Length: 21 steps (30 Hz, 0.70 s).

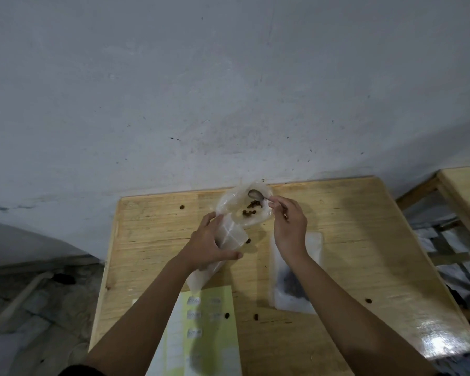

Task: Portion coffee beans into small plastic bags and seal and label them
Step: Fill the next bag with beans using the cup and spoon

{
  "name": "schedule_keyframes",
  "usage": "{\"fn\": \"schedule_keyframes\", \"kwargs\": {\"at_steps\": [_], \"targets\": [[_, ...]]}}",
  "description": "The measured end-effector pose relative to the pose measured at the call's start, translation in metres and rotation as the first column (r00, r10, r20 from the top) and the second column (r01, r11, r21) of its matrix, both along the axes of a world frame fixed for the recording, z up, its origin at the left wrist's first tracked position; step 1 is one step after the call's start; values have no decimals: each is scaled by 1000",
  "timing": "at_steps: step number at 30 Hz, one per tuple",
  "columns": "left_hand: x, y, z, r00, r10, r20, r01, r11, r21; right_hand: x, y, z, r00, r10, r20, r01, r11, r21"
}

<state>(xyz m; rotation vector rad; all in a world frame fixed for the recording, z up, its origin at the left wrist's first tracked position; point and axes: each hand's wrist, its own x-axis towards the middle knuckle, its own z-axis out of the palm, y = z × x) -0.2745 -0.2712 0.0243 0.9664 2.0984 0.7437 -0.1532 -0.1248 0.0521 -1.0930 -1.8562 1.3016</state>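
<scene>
- Head view, only view: left hand (209, 244) wraps around a small clear plastic bag (229, 237), fingers closed on its upper part, mouth held toward the far side of the table (364, 240).
- Right hand (289, 223) pinches the handle of a metal spoon (255, 194); bowl sits just beyond the fingertips, over the supply bag.
- Supply bag (251, 207), clear plastic, lies open just past both grips at the table's far edge; only a few coffee beans (251, 208) left in it.
- Spoon bowl looks empty or near empty; can't tell for sure.
- Held bag: contents unclear through the plastic; seems empty or barely filled.
- Filled bag (295, 280) lies flat under the right wrist, dark beans inside; looks like one portion done. Sealed or not, can't tell.
- Label sheet (201, 329), yellow-green backing with small white stickers, lies nearer the body than the left grip, partly under the left forearm.
- Stray beans scattered on the table around both hands.
- Progress, my read: mid-portioning. At least one bag filled, this one being scooped into; sealing and labelling still left for it.
</scene>
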Motion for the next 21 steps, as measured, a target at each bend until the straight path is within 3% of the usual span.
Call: {"fn": "schedule_keyframes", "kwargs": {"at_steps": [9, 15, 21], "targets": [[4, 5, -7, 998, -21, 66, 24, 998, -52, -1, -5, 2, 979, 111, -170, -108, 994, 32], [5, 7, -10, 995, 35, 92, -31, 999, -40, 0, -4, -3, 967, 210, -144, -203, 977, 64], [3, 7, -7, 994, 76, 84, -75, 997, -10, 6, -2, -8, 989, 116, -92, -107, 989, 101]]}}
